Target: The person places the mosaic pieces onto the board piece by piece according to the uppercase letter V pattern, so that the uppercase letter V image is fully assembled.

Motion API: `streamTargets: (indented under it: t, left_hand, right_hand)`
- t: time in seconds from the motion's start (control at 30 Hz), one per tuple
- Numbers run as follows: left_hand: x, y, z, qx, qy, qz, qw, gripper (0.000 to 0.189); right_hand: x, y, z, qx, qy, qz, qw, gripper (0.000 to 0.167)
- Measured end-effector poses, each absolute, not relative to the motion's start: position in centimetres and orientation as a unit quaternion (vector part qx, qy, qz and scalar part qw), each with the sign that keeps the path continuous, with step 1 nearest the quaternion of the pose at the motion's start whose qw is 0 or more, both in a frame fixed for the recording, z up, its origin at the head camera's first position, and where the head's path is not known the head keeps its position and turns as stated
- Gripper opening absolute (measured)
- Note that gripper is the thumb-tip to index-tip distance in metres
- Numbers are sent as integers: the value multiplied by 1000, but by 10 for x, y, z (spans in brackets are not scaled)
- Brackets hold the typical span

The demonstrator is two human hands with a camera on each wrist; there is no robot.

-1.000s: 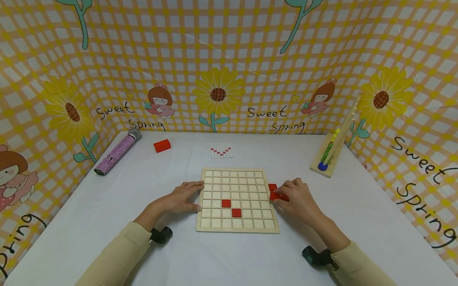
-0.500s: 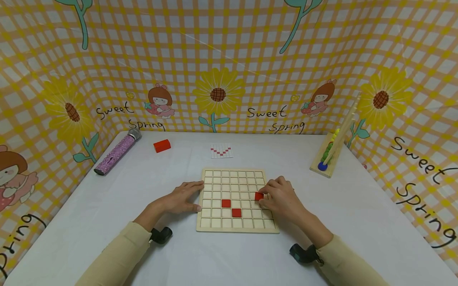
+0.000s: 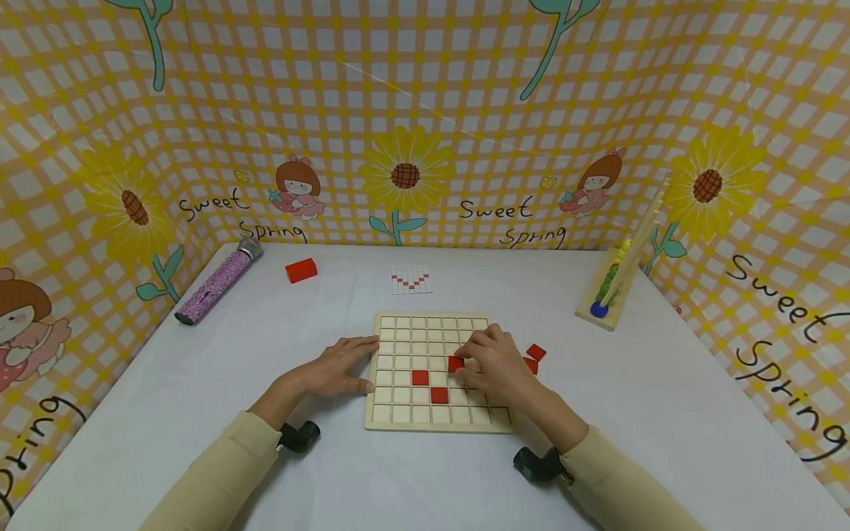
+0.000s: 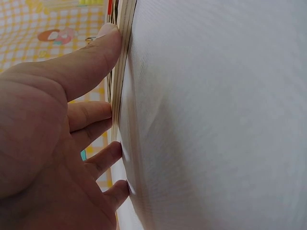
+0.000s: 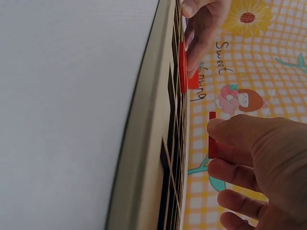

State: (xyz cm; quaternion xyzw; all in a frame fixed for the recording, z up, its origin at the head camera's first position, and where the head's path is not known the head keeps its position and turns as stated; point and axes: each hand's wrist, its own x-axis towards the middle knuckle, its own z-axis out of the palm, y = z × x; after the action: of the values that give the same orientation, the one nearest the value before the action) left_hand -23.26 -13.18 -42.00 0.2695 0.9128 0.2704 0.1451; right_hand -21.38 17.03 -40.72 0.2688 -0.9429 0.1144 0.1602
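Observation:
My right hand (image 3: 494,365) is over the right half of a wooden grid board (image 3: 401,330), pinching a red square tile (image 3: 455,364) between thumb and fingers. In the right wrist view that tile (image 5: 212,139) is held edge-on, a little above the grid. Two more red tiles lie in cells of the board, one near the left (image 3: 420,377) and another diagonally below it (image 3: 439,395). At the board's left edge, my left hand (image 3: 335,366) rests with thumb and fingers extended against the wood. Two loose red tiles (image 3: 536,352) lie right of the board, one partly hidden by the right hand.
Behind the board lies a small card (image 3: 412,280) printed with a red stepped V pattern. A red block (image 3: 301,271) and a glittery purple microphone (image 3: 215,287) are at the back left. A wooden stand with coloured beads (image 3: 607,284) is at the back right.
My right hand has picked up a red tile from beside the board and carried it leftward over the grid. The left hand has stayed at the board's edge.

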Motion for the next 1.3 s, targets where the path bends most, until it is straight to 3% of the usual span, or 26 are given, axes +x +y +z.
streamTargets:
  t: [0.7, 0.93, 1.3]
  left_hand:
    - [-232, -132, -418, 278, 909, 274, 143, 74]
    - [-231, -132, -418, 280, 909, 274, 143, 74]
    - [-233, -132, -420, 282, 910, 270, 141, 75]
  right_hand:
    - [-221, 131, -404, 289, -940, 134, 123, 20]
    - [-224, 121, -406, 311, -931, 135, 138, 19]
    - [-228, 107, -406, 306, -936, 137, 101, 22]
